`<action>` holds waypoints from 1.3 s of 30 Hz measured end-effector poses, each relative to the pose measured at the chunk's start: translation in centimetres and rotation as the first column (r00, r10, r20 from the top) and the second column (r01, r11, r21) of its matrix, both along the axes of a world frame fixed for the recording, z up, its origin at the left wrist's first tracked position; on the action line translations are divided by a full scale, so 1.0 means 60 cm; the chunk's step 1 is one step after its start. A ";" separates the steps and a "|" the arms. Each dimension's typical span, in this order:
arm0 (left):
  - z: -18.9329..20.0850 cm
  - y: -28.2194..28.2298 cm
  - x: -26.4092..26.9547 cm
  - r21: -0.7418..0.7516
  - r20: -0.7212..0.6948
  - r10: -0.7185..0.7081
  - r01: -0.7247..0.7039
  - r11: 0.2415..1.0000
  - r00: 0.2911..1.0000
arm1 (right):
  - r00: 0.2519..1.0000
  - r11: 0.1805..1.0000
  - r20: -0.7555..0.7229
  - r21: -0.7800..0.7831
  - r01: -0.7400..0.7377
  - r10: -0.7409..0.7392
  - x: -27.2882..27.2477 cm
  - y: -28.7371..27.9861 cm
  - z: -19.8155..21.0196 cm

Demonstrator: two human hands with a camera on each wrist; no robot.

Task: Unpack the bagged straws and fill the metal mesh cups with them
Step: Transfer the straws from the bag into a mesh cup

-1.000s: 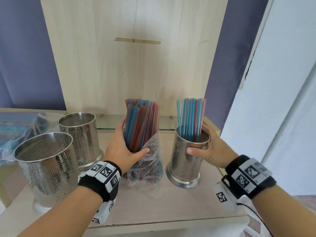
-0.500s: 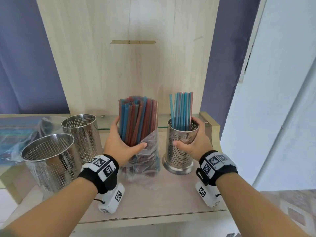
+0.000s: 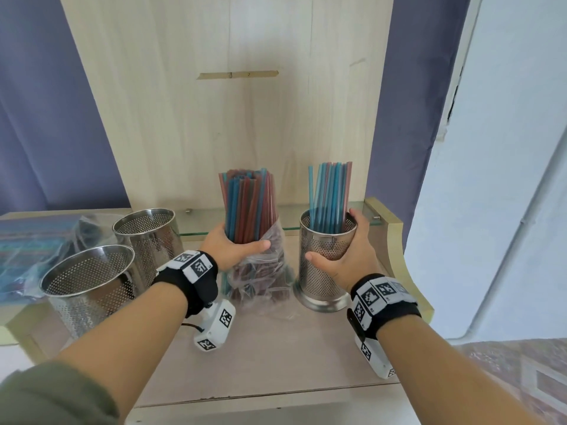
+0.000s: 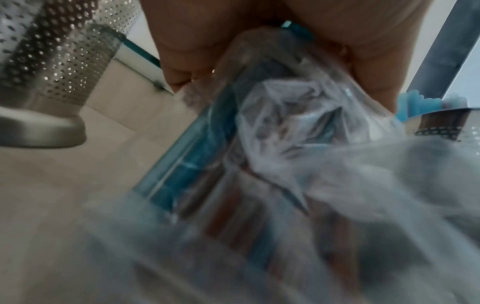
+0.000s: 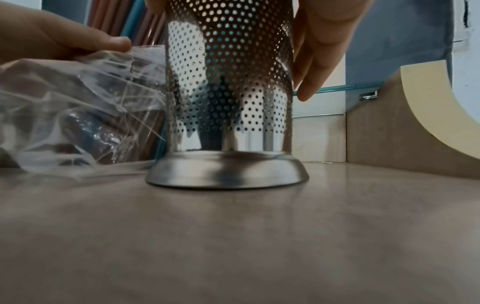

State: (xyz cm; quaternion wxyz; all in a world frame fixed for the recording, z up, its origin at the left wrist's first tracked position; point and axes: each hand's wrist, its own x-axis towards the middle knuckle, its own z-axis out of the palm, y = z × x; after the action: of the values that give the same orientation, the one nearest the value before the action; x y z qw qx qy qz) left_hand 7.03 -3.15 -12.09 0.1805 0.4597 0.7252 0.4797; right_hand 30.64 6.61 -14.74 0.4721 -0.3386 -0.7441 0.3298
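Note:
A bundle of red and blue straws (image 3: pixel 247 207) stands upright in a crumpled clear plastic bag (image 3: pixel 260 280) on the shelf. My left hand (image 3: pixel 233 248) grips the bundle at the bag's mouth; the left wrist view shows the bag (image 4: pixel 298 144) close up. To its right stands a perforated metal cup (image 3: pixel 326 262) with several blue and pink straws (image 3: pixel 329 194) in it. My right hand (image 3: pixel 340 259) wraps around this cup (image 5: pixel 228 92), thumb in front, fingers behind its rim. The cup's base rests on the shelf.
Two empty mesh cups (image 3: pixel 89 286) (image 3: pixel 147 237) stand at the left. Further left lies another bag of straws (image 3: pixel 33 253). A glass ledge (image 3: pixel 291 222) and a wooden back panel (image 3: pixel 239 102) run behind. The shelf's raised cream edge (image 3: pixel 399 246) is at the right.
The right hand has pushed the filled cup a little away, toward the back. The left hand still holds the bagged bundle upright. The camera has pulled back.

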 end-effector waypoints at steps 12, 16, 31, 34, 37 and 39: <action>0.008 0.031 -0.032 0.162 0.165 0.118 -0.145 0.976 0.979 | 0.999 0.999 -0.001 -0.026 -0.038 0.038 0.000 0.006 -0.001; 0.019 0.044 -0.035 -0.048 0.077 0.129 -0.125 0.991 0.989 | 0.999 0.999 -0.008 -0.022 -0.043 0.043 -0.001 0.006 -0.002; 0.014 0.063 0.035 0.149 -0.179 0.421 -0.399 0.905 0.889 | 0.998 0.998 -0.023 0.009 -0.060 0.060 0.002 0.010 -0.008; 0.006 0.068 0.024 0.186 -0.045 0.376 -0.362 0.913 0.925 | 0.998 0.998 -0.019 0.005 -0.060 0.060 0.001 0.011 -0.008; 0.010 0.061 0.009 0.217 0.047 0.339 -0.341 0.915 0.939 | 0.998 0.998 -0.014 0.001 -0.061 0.061 0.001 0.011 -0.008; 0.015 0.053 -0.001 0.308 0.130 0.306 -0.332 0.892 0.943 | 0.998 0.998 -0.011 -0.003 -0.062 0.062 0.001 0.011 -0.007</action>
State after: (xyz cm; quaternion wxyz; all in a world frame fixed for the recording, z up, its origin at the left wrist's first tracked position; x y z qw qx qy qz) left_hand 7.00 0.04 -11.19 0.0492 0.3388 0.6939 0.6334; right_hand 30.71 7.29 -15.17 0.4651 -0.3143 -0.7510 0.3476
